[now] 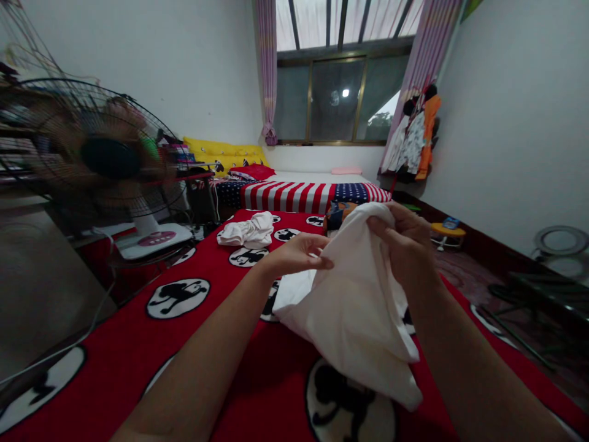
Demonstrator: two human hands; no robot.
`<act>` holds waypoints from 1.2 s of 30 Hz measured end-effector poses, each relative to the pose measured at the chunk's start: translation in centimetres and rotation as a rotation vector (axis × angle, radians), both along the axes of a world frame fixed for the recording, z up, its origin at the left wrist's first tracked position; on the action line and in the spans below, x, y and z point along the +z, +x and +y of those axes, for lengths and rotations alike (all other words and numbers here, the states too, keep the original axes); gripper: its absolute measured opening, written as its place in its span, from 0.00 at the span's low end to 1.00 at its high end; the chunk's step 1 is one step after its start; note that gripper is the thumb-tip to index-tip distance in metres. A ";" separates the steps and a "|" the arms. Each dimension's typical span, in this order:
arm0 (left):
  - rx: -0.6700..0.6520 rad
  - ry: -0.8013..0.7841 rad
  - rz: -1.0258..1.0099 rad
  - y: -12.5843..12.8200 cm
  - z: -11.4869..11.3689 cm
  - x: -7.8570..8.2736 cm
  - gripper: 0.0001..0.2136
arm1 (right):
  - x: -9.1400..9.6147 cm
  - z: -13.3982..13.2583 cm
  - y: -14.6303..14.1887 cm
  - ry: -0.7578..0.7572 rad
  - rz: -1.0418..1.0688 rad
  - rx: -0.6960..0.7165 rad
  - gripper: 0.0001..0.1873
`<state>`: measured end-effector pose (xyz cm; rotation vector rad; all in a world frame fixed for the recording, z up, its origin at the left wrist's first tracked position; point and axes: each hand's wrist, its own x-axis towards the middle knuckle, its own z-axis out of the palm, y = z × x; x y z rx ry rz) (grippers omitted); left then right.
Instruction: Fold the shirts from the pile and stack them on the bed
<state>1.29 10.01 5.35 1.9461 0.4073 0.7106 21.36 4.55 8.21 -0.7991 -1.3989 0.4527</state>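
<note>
A white cloth garment [345, 301] hangs from both my hands over the red blanket [221, 301]; its exact kind does not show. My right hand [407, 236] is closed around its upper edge, thumb toward me. On the garment's left side, my left hand [304, 253] pinches the fabric between thumb and fingers. The lower hem droops close to the blanket, and a flatter white part sticks out at its left. Farther back on the blanket lies another white cloth piece [248, 231], crumpled in a bundle. Behind the raised garment, a dark blue and orange folded cloth [339, 213] is partly hidden.
To the left, a large fan [110, 156] stands on a stool. A second bed with a striped cover [289, 195] is under the window. Clothes [411, 141] hang on the right, above a small yellow stool [447, 230]. A dark rack [552, 291] stands at the right.
</note>
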 end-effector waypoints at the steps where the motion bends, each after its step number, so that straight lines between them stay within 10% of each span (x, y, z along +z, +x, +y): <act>1: 0.004 0.024 0.113 -0.4 0.1 0.0 0.22 | 0.0 0.2 0.2 0.006 0.039 -0.041 0.08; 6: 0.076 0.076 0.686 -1.6 -0.6 -0.1 0.16 | -0.7 1.8 1.5 -0.085 0.204 -0.170 0.07; 17: -0.058 0.088 0.697 -3.3 -3.0 2.3 0.10 | -2.1 4.1 3.9 -0.097 0.461 -0.197 0.06; 25: 0.315 0.028 0.050 0.0 -2.2 0.9 0.31 | 0.1 1.4 1.2 -0.181 0.326 0.091 0.08; 36: 0.087 -0.110 -0.239 3.6 -3.6 -1.1 0.26 | 0.0 0.7 0.5 -0.084 0.054 0.040 0.11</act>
